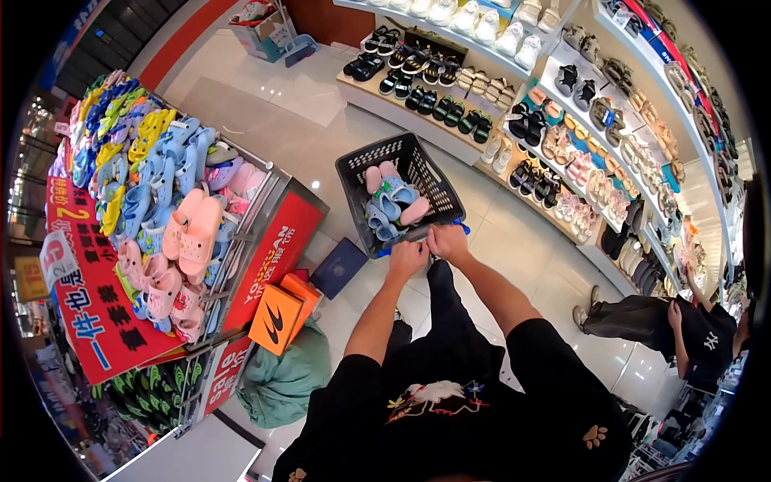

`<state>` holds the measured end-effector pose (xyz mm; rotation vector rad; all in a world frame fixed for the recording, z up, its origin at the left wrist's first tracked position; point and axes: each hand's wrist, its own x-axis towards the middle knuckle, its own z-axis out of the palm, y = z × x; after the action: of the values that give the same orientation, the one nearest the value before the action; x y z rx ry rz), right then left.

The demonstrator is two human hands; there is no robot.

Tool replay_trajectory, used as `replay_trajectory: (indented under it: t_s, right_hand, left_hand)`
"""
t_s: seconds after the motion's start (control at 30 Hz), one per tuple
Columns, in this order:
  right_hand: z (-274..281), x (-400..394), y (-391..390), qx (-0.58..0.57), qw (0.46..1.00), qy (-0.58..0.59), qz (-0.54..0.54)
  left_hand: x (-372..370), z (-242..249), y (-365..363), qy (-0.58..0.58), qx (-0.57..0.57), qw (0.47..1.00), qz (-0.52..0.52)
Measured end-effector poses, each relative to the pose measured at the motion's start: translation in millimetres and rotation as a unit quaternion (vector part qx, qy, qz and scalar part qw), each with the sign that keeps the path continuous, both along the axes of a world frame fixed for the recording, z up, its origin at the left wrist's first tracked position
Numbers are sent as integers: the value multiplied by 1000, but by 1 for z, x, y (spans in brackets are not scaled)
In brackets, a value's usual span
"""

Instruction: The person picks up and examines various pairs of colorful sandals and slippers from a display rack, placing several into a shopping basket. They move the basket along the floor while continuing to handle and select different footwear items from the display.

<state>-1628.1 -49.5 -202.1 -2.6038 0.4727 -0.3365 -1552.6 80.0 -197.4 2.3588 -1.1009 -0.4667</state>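
Observation:
A black plastic basket (350,161) with slotted sides and a blue handle (459,223) is in front of my body. My left hand (408,258) is closed over the near edge of the basket, at the handle. Beside it, my right hand (448,242) is wrapped round the same handle. Inside lie several clogs and slippers: a pink slipper (415,211) on the right and blue clogs (388,206) in the middle and left. The fingers partly hide the handle.
To the left stands a sale rack heaped with colourful clogs (169,161). Orange shoe boxes (277,320), a dark blue box (339,267) and a green cloth bundle (287,377) are beside it. Shoe shelves (482,165) curve along the right. Another person (654,321) stands at far right.

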Motion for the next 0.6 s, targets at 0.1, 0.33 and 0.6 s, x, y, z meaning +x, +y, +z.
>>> replay_trajectory:
  t_s: [0.1, 0.33, 0.6]
  right_hand:
    - [-4, 35, -23, 7, 1000, 18, 14]
    - [-8, 118, -74, 47, 996, -5, 70]
    - [-8, 174, -113, 45, 986, -45, 151]
  left_hand:
    - [29, -8, -18, -26, 11, 999, 16]
    - [93, -13, -61, -77, 46, 992, 88]
    - [131, -23, -89, -77, 65, 980, 169]
